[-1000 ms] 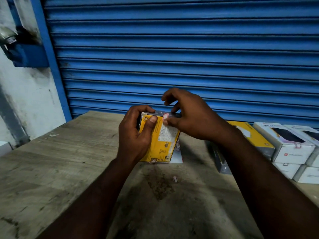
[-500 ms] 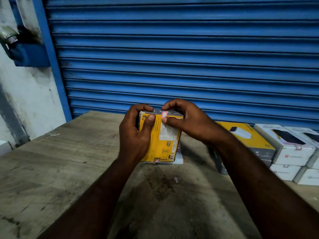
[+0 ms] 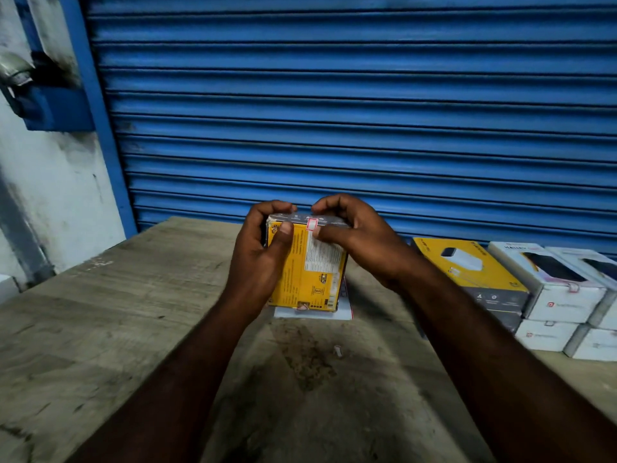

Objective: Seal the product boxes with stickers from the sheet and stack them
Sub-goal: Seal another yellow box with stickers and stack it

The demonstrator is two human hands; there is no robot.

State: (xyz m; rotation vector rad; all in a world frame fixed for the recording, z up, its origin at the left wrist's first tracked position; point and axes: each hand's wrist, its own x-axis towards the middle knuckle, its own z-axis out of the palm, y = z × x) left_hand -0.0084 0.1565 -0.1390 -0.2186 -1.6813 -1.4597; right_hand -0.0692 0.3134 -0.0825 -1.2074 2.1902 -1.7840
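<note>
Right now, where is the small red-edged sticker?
Centre of the head view: the sticker wraps the top front edge of the yellow box, between the thumbs of the left hand and right hand.

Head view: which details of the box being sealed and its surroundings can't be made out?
All in the head view.
Sticker sheet: mostly hidden behind the yellow box; remaining stickers uncountable.
Box's far face: turned away, under left hand and right hand fingers.
Box label print: too blurred to read.
White boxes: stack cut off by the right edge.
Scrap on the table: too small to identify.
</note>
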